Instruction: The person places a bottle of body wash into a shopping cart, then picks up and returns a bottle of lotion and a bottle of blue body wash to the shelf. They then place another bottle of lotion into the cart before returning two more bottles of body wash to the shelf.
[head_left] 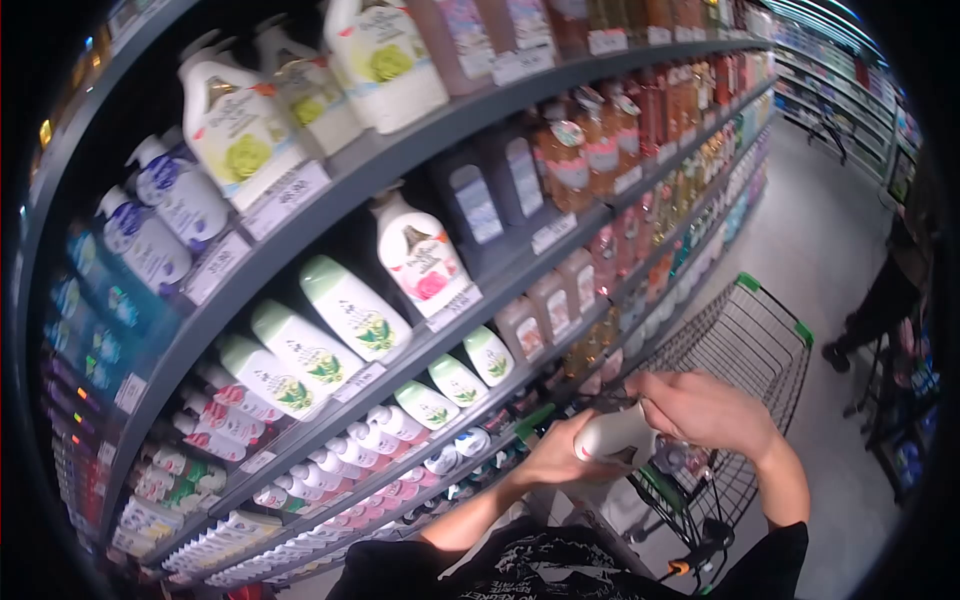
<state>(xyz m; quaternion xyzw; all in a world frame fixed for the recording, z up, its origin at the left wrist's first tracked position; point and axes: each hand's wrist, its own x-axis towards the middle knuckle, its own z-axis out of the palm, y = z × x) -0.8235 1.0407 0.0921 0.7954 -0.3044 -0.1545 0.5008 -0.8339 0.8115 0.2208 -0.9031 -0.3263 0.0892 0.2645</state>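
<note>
Your left hand [562, 452] grips the white bottle [612, 440]; your right hand [700, 410] pinches its one-o'clock end, near the cart [803, 333].

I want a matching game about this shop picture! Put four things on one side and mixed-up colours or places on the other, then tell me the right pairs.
Things:
1. Bottle being held
2. Shopping cart
3. Shirt
4. Price tag

Colours or places:
A. Black with pale print
B. On the front edge of a shelf
C. In the left hand, with the right hand at its other end
D. On the floor, wire with green corners

Right pairs: 1-C, 2-D, 3-A, 4-B
</note>
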